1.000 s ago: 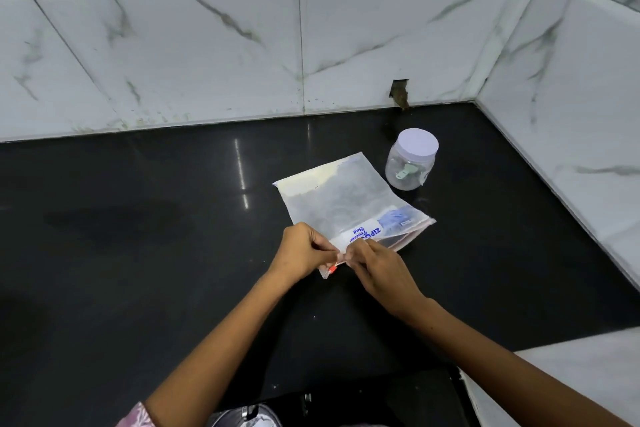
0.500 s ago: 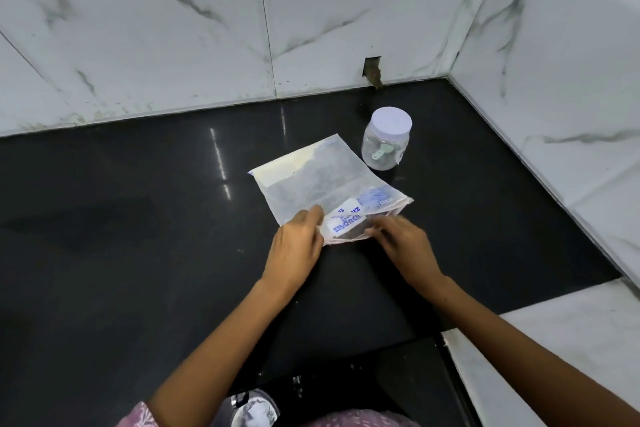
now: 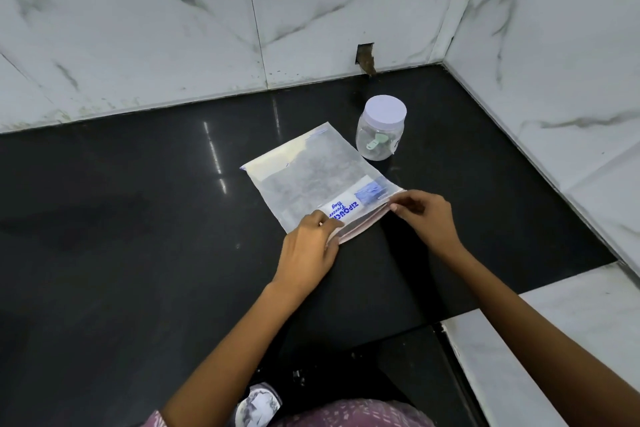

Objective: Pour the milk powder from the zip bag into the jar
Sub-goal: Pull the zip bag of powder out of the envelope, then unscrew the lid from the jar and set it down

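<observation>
A clear zip bag (image 3: 311, 177) with a blue-lettered label lies flat on the black counter (image 3: 138, 236), pale milk powder showing at its far end. Its pink zip edge faces me and gapes slightly. My left hand (image 3: 308, 253) pinches the zip edge at the near left corner. My right hand (image 3: 427, 218) pinches the same edge at the right corner. Behind the bag, to the right, stands a small clear jar (image 3: 379, 135) with a white lid on and a green scoop inside.
White marble-tiled walls (image 3: 173, 28) close the counter at the back and on the right. A dark notch (image 3: 366, 59) sits in the back wall behind the jar. A white ledge (image 3: 571, 340) begins at the counter's near right.
My hands started together at the middle of the zip edge and have spread apart to its two corners. The bag's mouth now gapes a little.
</observation>
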Demonstrator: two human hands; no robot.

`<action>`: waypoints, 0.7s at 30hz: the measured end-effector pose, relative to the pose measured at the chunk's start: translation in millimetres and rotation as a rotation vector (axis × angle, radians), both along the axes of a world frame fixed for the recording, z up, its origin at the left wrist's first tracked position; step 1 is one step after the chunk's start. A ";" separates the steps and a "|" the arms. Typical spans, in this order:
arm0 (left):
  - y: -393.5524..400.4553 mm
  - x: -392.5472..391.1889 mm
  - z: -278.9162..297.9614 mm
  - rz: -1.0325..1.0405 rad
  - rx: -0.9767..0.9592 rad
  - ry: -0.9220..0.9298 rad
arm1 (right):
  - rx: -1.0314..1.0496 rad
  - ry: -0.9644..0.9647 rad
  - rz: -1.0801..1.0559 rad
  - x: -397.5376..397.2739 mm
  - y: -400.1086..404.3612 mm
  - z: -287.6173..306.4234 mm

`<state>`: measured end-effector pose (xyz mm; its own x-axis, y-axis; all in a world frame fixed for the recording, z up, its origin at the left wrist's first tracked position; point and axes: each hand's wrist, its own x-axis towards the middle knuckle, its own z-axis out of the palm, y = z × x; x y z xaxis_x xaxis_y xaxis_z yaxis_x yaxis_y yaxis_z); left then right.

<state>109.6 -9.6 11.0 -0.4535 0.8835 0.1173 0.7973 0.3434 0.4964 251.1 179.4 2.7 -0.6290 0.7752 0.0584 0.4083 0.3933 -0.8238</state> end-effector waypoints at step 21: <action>178.3 -28.1 18.4 0.270 0.296 -0.372 | 0.333 -0.264 0.016 -98.1 94.6 71.7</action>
